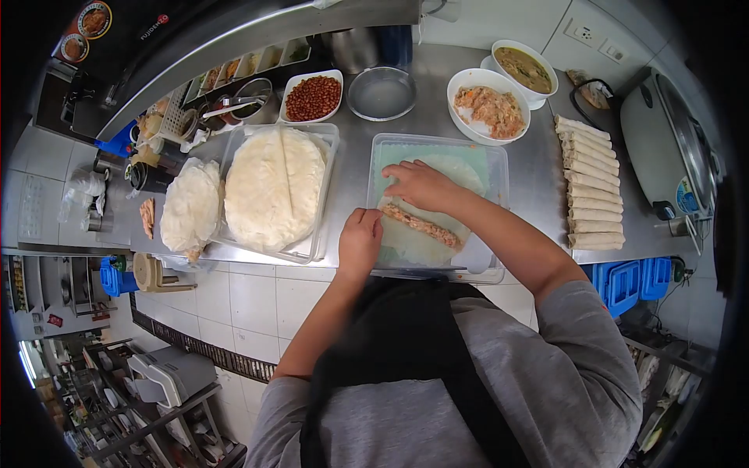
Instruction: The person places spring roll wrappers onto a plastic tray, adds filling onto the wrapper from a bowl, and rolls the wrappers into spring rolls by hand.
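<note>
A thin round wrapper point(449, 170) lies on a pale green sheet in a shallow clear plastic tray point(502, 168). A strip of minced meat filling point(423, 226) runs slantwise across it. My left hand point(360, 242) is at the left end of the strip, fingers pressed together; what they pinch is hidden. My right hand point(425, 186) reaches over the wrapper just above the strip, fingers bent and the thumb apart, holding nothing that I can see.
To the left stand a stack of wrappers point(273, 187) and a smaller wrapper pile point(189, 207). Behind are a dish of peanuts point(314, 97), a round metal lid point(381, 93), a bowl of minced filling point(490, 108) and a bowl of soup point(524, 70). Several finished rolls point(593, 187) lie right, beside a large cooker point(667, 144).
</note>
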Available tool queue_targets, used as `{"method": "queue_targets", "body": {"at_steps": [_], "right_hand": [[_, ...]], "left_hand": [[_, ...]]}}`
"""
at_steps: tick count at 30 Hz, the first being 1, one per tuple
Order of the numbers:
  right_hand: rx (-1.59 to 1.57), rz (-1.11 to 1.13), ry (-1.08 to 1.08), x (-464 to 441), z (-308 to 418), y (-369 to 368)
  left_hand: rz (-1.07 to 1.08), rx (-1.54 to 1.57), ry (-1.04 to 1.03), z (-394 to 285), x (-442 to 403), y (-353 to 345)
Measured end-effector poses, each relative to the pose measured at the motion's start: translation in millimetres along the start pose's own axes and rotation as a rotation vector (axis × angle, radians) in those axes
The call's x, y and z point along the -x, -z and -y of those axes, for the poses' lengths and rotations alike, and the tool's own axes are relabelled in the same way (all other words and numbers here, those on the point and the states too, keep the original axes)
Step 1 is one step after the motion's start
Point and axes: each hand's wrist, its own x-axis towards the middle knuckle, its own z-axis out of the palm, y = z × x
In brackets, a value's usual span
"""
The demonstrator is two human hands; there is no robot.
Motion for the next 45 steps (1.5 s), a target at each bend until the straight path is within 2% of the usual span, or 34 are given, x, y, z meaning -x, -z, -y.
{"method": "queue_targets", "body": {"at_steps": [6,9,11,12,14,17,20,24,26,30,34,36,37,39,41,42,44,45], "right_hand": [[0.176,0.07,-0.053,15,15,4],[0.191,0.143,-0.075,17,20,9],[0.225,0.116,-0.041,20,14,-3],[0.255,0.09,-0.002,21,15,-4],[0.253,0.11,-0.016,22,14,-7],[0.23,0.133,-0.03,22,19,-1],[0.224,0.149,-0.032,21,22,4],[0.229,0.157,-0.028,21,20,4],[0.24,0.167,-0.049,22,21,3],[0.219,0.189,-0.131,24,31,4],[0.168,0.163,-0.222,26,37,-1],[0.05,0.057,-0.417,28,43,-6],[0.052,0.047,-0.44,33,46,-4],[-0.039,-0.288,-0.488,46,55,2],[-0.007,-0.361,-0.489,72,74,17],[0.018,-0.419,-0.462,88,84,20],[0.052,-0.362,-0.495,122,109,7],[0.075,-0.292,-0.504,133,121,-2]], "left_hand": [[-0.004,-0.054,-0.092,7,-1,-7],[0.033,-0.082,-0.016,7,1,-8],[-0.028,-0.039,0.117,5,2,-9],[-0.026,-0.037,0.115,5,1,-8],[0.073,-0.126,0.17,8,-1,-5],[0.123,-0.051,0.252,13,-5,-4],[0.19,-0.035,0.312,13,-11,0],[0.228,-0.109,0.282,8,-21,9],[0.281,-0.216,0.241,6,-27,12],[0.295,-0.206,0.143,10,-39,16],[0.407,-0.108,0.079,17,-49,18],[0.442,-0.087,0.049,18,-53,24],[0.441,-0.078,-0.013,16,-54,30],[0.46,-0.064,-0.099,20,-55,38],[0.482,-0.061,-0.357,30,-58,46],[0.496,-0.056,-0.378,36,-60,51],[0.699,0.08,-0.546,44,-66,59],[0.709,0.084,-0.559,49,-69,57]]}}
